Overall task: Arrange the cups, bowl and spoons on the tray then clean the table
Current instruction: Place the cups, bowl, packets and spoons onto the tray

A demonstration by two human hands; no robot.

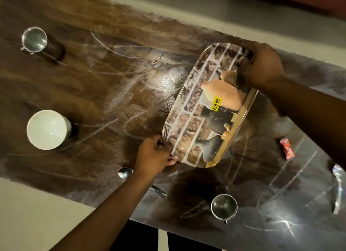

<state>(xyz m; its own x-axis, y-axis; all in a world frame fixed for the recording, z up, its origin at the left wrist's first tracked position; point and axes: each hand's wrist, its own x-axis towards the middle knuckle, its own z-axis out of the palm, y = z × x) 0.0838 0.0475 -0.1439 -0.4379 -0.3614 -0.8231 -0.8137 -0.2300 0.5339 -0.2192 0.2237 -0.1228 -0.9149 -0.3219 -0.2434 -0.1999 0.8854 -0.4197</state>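
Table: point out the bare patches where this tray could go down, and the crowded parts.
Widest bare patch: the middle of the table, between the white bowl and far steel cup on the left and the tray. Crowded: the near edge, with a spoon, the near steel cup and a red wrapper.

The tray point(189, 119) bears a printed brick-wall pattern, grey-brown with pale mortar lines, and on it pots in tan-orange and black, plus a yellow price sticker point(216, 103) with black figures. The bowl point(46, 129) is white inside. The far steel cup point(34, 38), the near steel cup point(224, 206) and the spoon point(125, 172) are silvery. The table point(93, 85) is dark brown wood grain with whitish streaks. The blurred wrapper point(287, 147) looks red.
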